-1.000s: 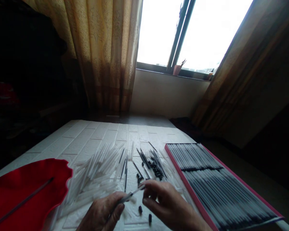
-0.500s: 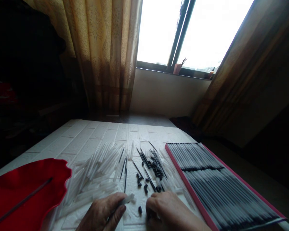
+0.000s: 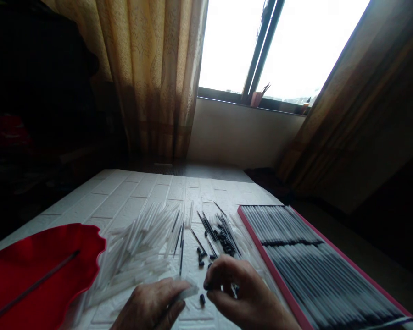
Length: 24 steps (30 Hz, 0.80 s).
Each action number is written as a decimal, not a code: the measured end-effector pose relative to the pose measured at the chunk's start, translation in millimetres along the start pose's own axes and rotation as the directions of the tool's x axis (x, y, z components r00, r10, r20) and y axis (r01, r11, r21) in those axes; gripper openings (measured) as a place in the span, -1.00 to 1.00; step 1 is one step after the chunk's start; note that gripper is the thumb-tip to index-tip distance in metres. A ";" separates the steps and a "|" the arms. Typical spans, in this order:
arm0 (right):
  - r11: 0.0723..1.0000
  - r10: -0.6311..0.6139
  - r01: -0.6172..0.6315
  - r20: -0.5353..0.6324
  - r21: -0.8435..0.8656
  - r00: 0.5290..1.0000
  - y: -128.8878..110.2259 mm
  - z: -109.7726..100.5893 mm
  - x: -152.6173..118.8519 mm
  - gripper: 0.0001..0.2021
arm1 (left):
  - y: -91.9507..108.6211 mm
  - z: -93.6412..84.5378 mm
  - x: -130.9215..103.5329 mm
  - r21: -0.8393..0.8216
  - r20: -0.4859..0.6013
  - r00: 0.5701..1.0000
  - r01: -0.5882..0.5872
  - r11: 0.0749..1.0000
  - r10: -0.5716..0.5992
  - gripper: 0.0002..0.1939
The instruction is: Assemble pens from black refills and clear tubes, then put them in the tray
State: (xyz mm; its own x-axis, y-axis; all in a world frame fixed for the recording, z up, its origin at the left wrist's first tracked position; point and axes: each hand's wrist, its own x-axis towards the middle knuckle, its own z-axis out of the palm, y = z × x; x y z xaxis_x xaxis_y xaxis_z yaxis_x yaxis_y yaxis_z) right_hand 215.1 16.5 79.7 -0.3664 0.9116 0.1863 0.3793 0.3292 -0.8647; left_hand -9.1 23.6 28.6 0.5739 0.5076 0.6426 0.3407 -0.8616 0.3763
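My left hand [image 3: 149, 302] pinches a short translucent plastic tube [image 3: 191, 288] between thumb and fingers, its free end pointing right. Just right of it, my right hand [image 3: 244, 288] is raised over the table, thumb and forefinger curled together on a small black piece [image 3: 206, 283], mostly hidden by the fingertips. One black cap [image 3: 202, 299] lies on the table between the hands. Beyond the right hand are loose black caps [image 3: 225, 243] and thin dark refill-like rods [image 3: 206, 224]. A heap of clear tubes [image 3: 147, 233] spreads beyond the left hand.
A red scalloped tray [image 3: 55, 243] with one dark rod [image 3: 30, 293] in it stands at left. At right, a pink-edged box [image 3: 261, 250] holds rows of finished-looking clear-and-dark sticks [image 3: 323, 275]. The white brick-patterned table [image 3: 124, 188] reaches toward a curtained window.
My right hand has lifted from the table and turned, its curled thumb and forefinger now near the tube. My left hand has shifted slightly right with the tube still held.
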 end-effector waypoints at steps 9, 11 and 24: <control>0.997 -0.076 0.076 0.006 -0.012 0.997 9.2 7.9 1.0 -0.88 | -3.9 5.4 -3.9 -0.073 0.017 0.998 0.063 0.995 -0.062 -0.82; 0.996 -0.087 0.087 0.013 -0.018 0.996 10.9 8.7 0.2 -0.88 | -5.3 7.1 -6.5 -0.069 0.013 0.998 0.061 0.996 -0.060 -0.80; 0.966 -0.169 0.178 0.062 -0.190 0.984 18.0 8.8 -0.4 -0.90 | -11.0 13.7 -15.2 -0.030 0.079 0.995 0.058 0.998 -0.055 -0.76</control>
State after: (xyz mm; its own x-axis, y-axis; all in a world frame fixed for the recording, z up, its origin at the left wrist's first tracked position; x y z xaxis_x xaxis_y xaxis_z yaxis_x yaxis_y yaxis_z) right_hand 214.6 19.9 60.0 -0.4775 0.8258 0.3001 0.4626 0.5266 -0.7132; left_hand -11.4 25.4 5.5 0.6114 0.5531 0.5660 0.3508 -0.8305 0.4327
